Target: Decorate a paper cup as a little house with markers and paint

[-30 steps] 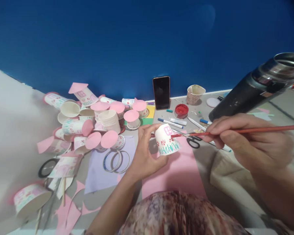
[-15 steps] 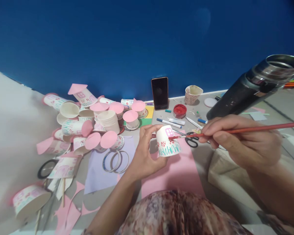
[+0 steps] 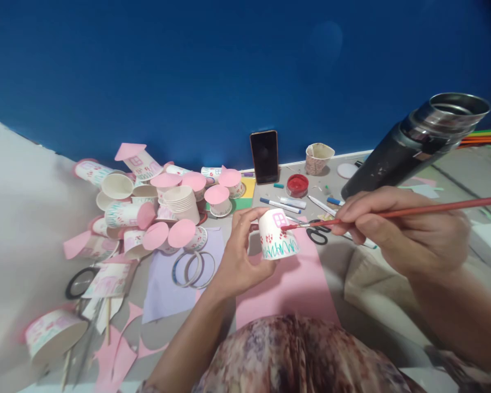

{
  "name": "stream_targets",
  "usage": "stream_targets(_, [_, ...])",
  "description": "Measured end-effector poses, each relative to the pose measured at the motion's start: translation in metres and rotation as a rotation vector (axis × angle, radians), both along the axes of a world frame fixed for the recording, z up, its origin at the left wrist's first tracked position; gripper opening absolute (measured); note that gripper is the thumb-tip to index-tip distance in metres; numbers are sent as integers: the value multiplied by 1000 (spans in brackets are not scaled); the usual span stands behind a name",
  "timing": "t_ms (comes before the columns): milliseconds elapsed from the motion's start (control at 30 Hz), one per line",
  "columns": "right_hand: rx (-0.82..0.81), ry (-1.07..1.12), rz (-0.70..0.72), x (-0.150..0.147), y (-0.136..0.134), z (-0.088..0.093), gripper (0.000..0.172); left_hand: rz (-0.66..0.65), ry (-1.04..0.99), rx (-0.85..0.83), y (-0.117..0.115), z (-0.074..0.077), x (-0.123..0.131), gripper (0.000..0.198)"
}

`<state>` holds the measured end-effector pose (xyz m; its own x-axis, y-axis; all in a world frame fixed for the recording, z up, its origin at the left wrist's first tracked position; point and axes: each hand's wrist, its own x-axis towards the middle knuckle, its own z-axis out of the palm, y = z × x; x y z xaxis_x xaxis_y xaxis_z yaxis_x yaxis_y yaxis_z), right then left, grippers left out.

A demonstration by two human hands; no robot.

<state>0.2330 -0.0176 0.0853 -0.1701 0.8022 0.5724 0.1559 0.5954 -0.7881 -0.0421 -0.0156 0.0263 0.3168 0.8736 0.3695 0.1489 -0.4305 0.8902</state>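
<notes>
A white paper cup point(image 3: 276, 240), upside down and slightly tilted, is held from the left by my left hand point(image 3: 245, 251), its fingers wrapped round the side. A pink window, small red dabs and green zigzag grass decorate the cup. My right hand point(image 3: 409, 234) grips a red-handled paintbrush point(image 3: 429, 209). The brush's red-loaded tip meets the cup wall just under the window. Below the cup lies a pink paper sheet point(image 3: 286, 295). Beyond it stands an open pot of red paint point(image 3: 297, 186), with several markers point(image 3: 280, 206) and black-handled scissors point(image 3: 317, 236) nearby.
Decorated cups with pink paper roofs point(image 3: 181, 233) crowd the left, around a stack of plain cups point(image 3: 181, 202). Two bangles point(image 3: 193, 269) rest on lilac paper point(image 3: 159, 295). A phone point(image 3: 264, 157) leans on the blue wall. A dark flask point(image 3: 393, 147) rises at right.
The view has shifted slightly, moving most things a little left on the right side. The brush tip stays by the window on the cup, and both hands keep their hold.
</notes>
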Motion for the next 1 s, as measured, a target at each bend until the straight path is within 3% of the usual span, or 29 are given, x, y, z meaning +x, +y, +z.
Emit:
stream_targets(400, [61,-152,56,-5,2,7,16,-3,38,8,-2,1,1,78])
stream_targets(600, [53,-75,45,-2,-1,5,16,-14,44,10,-3,2,2,79])
stream_targets(800, [103,-165,61,-5,1,10,13,-3,41,22,-2,3,2,77])
stream_targets(1000, [120,-51,1,4,0,9,14,-37,-53,-42,-1,3,-1,72])
